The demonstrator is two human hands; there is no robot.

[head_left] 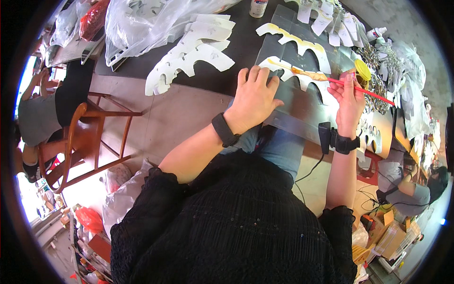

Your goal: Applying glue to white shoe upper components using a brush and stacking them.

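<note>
Brush (332, 81), red-handled, is clamped btwn thumb & fingers of the R hand (349, 97), its head pointing L over the nearer white strip (286, 72), which lies on a clear sheet (279, 28) atop a dark table (246, 52). Strip extends L from the R-hand grip, its long axis slanting from upper L to lower R, roughly in line w/ the brush shaft. L hand (255, 94), palm down, fingers slightly apart w/ nothing visible in its grip, is nearer the strip's L end; R hand is nearer the other. Can't tell whether L fingertips touch the strip. Strip looks flat, thin & pale, w/ arched notches on its near side and a yellowish streak toward its L end; part is hidden under the brush head, itself coated orange-brown. Just beyond, approx. parallel, a second strip (295, 40) shows similar arches & a yellow-stained edge. Overlapping white cutouts (189, 59) lie farther L; round yellow lid (362, 69) is near R hand.
</note>
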